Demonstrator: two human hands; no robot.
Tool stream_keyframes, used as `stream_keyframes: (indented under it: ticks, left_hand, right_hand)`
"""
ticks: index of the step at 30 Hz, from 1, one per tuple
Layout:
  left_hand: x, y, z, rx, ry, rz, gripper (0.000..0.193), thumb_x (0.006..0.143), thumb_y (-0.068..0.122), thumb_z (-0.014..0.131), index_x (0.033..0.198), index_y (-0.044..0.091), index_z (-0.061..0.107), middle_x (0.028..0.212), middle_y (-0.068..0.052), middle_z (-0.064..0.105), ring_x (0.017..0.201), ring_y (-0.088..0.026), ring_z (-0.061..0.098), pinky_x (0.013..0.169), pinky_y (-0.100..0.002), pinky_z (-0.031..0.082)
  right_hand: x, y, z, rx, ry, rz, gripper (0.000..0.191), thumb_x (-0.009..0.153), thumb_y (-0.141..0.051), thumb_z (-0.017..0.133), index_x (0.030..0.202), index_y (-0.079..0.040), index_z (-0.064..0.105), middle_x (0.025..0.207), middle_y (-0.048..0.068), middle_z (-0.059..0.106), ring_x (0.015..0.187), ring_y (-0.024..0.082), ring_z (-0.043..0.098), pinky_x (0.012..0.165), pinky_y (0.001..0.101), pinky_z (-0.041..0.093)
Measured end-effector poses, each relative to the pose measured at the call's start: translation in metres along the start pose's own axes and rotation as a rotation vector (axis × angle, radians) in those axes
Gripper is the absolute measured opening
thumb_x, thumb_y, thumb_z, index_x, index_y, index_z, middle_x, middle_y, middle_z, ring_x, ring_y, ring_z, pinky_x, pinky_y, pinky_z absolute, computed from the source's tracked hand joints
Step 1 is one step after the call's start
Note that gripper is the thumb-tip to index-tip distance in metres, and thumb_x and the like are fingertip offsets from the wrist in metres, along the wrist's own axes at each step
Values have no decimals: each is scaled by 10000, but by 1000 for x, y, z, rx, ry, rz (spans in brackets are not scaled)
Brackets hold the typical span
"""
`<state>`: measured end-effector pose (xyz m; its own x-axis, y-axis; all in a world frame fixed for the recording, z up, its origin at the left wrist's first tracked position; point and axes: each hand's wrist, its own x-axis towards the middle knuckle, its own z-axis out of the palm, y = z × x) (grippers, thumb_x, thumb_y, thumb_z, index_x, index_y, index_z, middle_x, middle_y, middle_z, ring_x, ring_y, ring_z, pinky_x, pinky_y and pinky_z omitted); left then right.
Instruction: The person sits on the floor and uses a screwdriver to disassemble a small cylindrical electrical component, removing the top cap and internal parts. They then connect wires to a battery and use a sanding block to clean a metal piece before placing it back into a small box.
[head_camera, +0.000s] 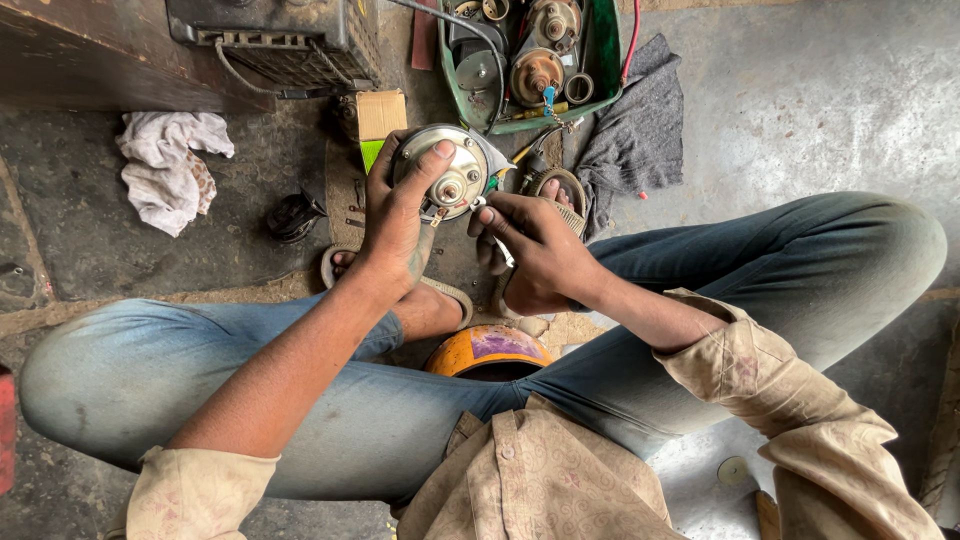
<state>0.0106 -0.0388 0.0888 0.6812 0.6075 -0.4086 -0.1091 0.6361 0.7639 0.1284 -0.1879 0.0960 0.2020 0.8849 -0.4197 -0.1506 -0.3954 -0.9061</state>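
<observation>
Two bare hands are working over the lap of a person who is sitting cross-legged in faded blue jeans and a beige patterned shirt with rolled sleeves. Nearest the body, a scuffed orange and purple dome (488, 350) is poking out between the knees. Just beyond it, the left hand (398, 222) is wrapping around a round metal motor housing (447, 172), thumb pressing across its shiny rim and fingers clamped behind it, holding it above the feet. The right hand (540, 252) is pinching a slim metal tool (497, 243) between curled fingers, its tip touching the lower right edge of the housing (what kind of tool it is cannot be told). Under the hands, worn sandals (562, 192) are resting on the rough grey concrete floor (800, 100). Left of the feet, a small black part (292, 216) is lying near a crumpled white rag (170, 165). Farther out, a small cardboard box (377, 113) is sitting beside a dark grey cloth (635, 125), and a green tray (604, 60) is holding greasy round metal parts. A black metal case (280, 35) is standing at the far edge.
</observation>
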Motion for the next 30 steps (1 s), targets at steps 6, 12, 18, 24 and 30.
stream_keyframes:
  ticks: [6,12,18,24,30]
  left_hand:
    - [3,-2,-2,41,-9,27,295,927,243,784,1095,57,629,1032,-54,674,926,-121,663,794,-278,588]
    - [3,-1,-1,4,-5,-11,297,899,234,786,1085,67,626,1023,-55,683,912,-125,682,777,-280,603]
    - [2,-1,-1,-21,12,-32,317,885,230,787,1100,73,615,1052,-61,675,942,-138,697,799,-292,622]
    - [3,-8,-1,-110,63,15,367,882,227,814,1136,51,615,1072,-80,668,964,-159,679,810,-304,617]
    - [2,-10,-1,-96,71,-45,337,857,226,805,1107,77,635,1046,-65,675,938,-159,678,783,-327,615]
  right_hand:
    - [-1,-10,-3,-282,68,-104,255,1098,-194,528,982,8,633,743,75,605,661,131,555,613,335,476]
    - [-3,-26,-13,-521,91,-263,175,1038,-125,565,945,5,634,660,152,603,552,235,590,592,376,472]
    - [1,-14,-17,-516,68,-300,139,1045,-135,578,990,-23,640,772,121,659,672,210,633,634,356,507]
    - [5,23,14,231,80,-16,249,1125,-257,479,1014,-68,596,788,-33,540,668,81,450,596,252,394]
    - [0,32,36,758,62,88,261,1117,-291,464,1013,-76,569,735,-31,475,638,82,396,574,238,358]
